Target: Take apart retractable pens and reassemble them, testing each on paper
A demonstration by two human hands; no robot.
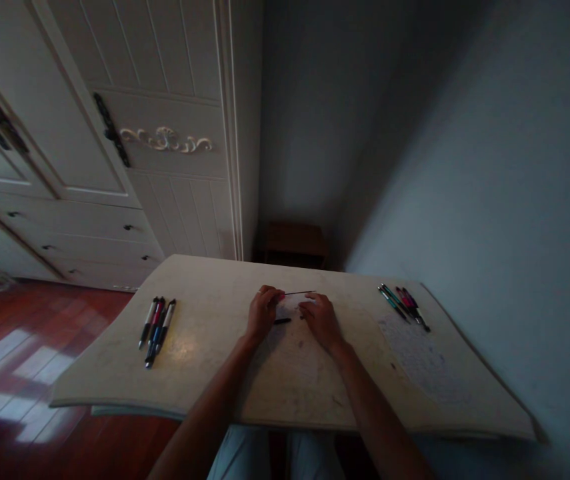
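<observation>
My left hand (263, 312) is closed, its fingertips pinching a small red pen part. A thin dark pen refill (299, 293) runs from those fingertips toward my right hand (321, 319). My right hand's fingers are curled, with the index finger close to the refill's far end; whether it touches the refill, I cannot tell. Something small and dark shows under the right fingertips, too small to name. On the table between my hands lies a short black pen piece (282, 321).
Several pens (157, 328) lie grouped on the left of the pale table (205, 380). More pens and pen parts (403, 305) lie at the right, above a scribbled patch (417, 357). A white wardrobe (179, 213) stands beyond at left; a wall (505, 220) borders the right.
</observation>
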